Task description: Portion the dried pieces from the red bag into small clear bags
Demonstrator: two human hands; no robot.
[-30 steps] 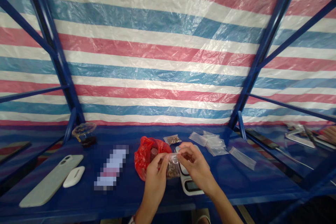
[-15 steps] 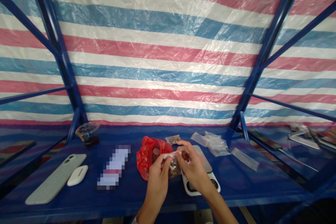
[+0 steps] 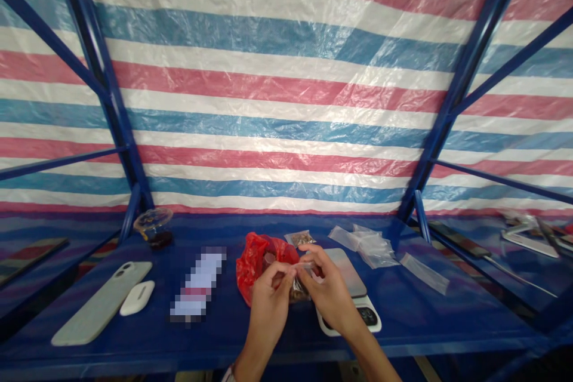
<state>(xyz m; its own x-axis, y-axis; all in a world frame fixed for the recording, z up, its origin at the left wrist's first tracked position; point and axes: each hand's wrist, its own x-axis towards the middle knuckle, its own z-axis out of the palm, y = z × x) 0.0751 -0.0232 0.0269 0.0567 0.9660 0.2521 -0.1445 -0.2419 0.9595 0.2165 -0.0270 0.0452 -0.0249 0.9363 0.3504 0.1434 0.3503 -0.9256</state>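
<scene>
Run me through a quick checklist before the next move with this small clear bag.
Small clear bag pinched between left hand and right hand: ok.
Brown contents inside that bag: ok, gathered at the bottom.
Bag's top sealed: cannot tell, fingers cover it.
Digital scale reading: cannot tell, display too small.
Red plastic bag beside the left hand: ok.
Spare clear bags to the right of the scale: ok.

Small clear plastic bag (image 3: 298, 289) w/ brown bits in bottom, held upright, top edge pulled taut.
</scene>
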